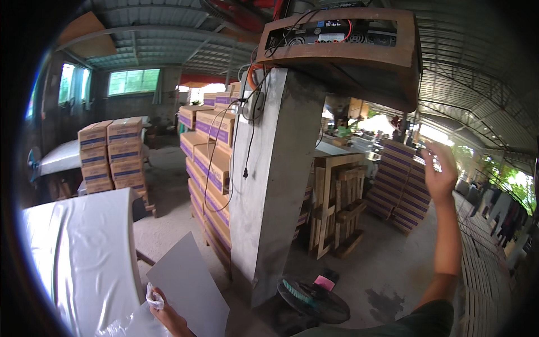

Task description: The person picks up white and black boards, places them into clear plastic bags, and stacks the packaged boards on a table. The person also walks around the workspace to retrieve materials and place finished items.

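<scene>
Low at the left, my left hand (163, 313) is closed on a crumpled piece of clear plastic film (155, 297). Beside and behind that hand stands a flat, tilted grey sheet (191, 275); whether the fingers touch it I cannot tell. More clear plastic film (120, 327) lies below, at the lower edge. My right arm is stretched up on the right. Its hand (441, 171) is raised and somewhat blurred, the fingers bent with a gap from the thumb, and nothing shows in it.
A white-covered table (84, 253) fills the near left. A concrete pillar (261, 185) rises in the middle, with hanging cables and a brown cabinet (337, 53) on top. Stacked cartons (205, 163) stand behind it. A fan (311, 300) is below; wooden pallets (342, 210) lean farther right.
</scene>
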Tool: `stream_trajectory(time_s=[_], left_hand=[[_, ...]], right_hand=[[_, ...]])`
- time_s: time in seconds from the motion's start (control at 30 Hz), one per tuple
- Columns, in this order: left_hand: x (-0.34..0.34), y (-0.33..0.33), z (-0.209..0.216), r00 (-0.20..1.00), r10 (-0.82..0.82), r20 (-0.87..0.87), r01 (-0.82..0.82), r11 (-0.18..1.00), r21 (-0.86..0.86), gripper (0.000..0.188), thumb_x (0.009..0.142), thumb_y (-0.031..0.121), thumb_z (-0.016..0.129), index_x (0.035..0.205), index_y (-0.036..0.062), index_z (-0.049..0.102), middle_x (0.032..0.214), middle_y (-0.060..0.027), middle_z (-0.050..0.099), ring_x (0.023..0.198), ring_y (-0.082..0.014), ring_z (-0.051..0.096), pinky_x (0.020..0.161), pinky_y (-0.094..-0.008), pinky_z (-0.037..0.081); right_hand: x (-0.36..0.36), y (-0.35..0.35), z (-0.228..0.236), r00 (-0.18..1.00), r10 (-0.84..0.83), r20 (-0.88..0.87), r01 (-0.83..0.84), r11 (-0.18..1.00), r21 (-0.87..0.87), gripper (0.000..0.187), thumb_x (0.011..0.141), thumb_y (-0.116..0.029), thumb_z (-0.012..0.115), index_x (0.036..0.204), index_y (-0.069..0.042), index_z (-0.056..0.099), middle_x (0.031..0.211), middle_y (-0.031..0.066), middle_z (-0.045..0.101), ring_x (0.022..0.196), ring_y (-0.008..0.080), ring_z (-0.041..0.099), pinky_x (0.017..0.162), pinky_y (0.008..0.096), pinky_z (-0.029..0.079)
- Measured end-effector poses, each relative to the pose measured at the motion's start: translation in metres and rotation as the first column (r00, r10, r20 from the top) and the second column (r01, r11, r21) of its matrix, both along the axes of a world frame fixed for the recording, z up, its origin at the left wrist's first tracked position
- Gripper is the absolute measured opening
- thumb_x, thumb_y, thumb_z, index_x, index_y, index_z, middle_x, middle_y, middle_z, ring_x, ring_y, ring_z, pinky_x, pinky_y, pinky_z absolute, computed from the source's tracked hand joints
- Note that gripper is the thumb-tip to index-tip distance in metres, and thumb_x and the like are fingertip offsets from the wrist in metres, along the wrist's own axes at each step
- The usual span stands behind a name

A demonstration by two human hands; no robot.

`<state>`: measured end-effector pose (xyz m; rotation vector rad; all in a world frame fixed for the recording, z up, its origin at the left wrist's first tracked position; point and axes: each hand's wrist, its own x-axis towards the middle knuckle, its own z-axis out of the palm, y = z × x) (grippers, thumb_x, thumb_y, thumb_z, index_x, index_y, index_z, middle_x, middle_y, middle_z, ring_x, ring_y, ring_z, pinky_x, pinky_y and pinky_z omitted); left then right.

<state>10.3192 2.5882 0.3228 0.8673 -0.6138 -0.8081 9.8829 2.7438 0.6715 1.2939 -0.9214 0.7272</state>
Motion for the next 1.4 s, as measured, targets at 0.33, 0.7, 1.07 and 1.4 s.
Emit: stream_trajectory(time_s=[0.33, 0.7, 1.07, 1.4], left_hand=[[0.016, -0.137, 0.011, 0.972, -0.207, 0.109, 0.203, 0.978, 0.048, 0.026, 0.086, 0.025, 0.051, 0.097, 0.0012, 0.051, 0.085, -0.0034, 0.052, 0.081, -0.0117, 0.048, 0.072, -0.024, 0.038], [-0.072, -0.244, -0.031, 0.181, -0.736, 0.652, 0.813, 0.485, 0.322, 0.022, 0.083, 0.008, 0.046, 0.101, 0.0036, 0.057, 0.088, -0.0097, 0.058, 0.08, -0.0187, 0.051, 0.073, -0.0287, 0.04], [-0.137, -0.309, -0.025, 0.091, -0.774, 0.627, 0.952, 0.253, 0.175, 0.013, 0.082, 0.009, 0.053, 0.091, 0.0008, 0.056, 0.073, -0.011, 0.056, 0.068, -0.0173, 0.051, 0.062, -0.0299, 0.042], [-0.155, -0.318, -0.02, 0.0, -0.797, 0.604, 0.978, 0.127, 0.168, 0.02, 0.08, 0.006, 0.051, 0.099, 0.0001, 0.055, 0.078, -0.0134, 0.06, 0.07, -0.0195, 0.055, 0.064, -0.0301, 0.044]], right_hand=[[0.107, -0.13, 0.178, 0.952, -0.049, -0.301, 0.016, 0.994, -0.111, 0.012, 0.075, -0.008, 0.063, 0.084, 0.0, 0.061, 0.08, 0.0087, 0.061, 0.072, 0.0176, 0.058, 0.065, 0.0244, 0.045], [0.089, -0.238, 0.345, 0.8, -0.436, 0.411, 0.359, 0.898, 0.255, 0.021, 0.061, -0.01, 0.073, 0.076, -0.002, 0.062, 0.066, 0.0055, 0.061, 0.056, 0.0132, 0.054, 0.049, 0.0279, 0.043], [0.036, -0.234, 0.409, 0.642, -0.766, 0.0, 0.715, 0.6, 0.359, 0.028, 0.062, -0.015, 0.07, 0.086, -0.004, 0.061, 0.073, 0.0063, 0.061, 0.067, 0.0152, 0.056, 0.063, 0.0294, 0.046], [0.074, -0.261, 0.371, 0.575, -0.813, 0.092, 0.678, 0.536, 0.502, 0.038, 0.057, -0.02, 0.076, 0.087, -0.003, 0.06, 0.079, 0.006, 0.061, 0.075, 0.0129, 0.054, 0.067, 0.029, 0.044]])
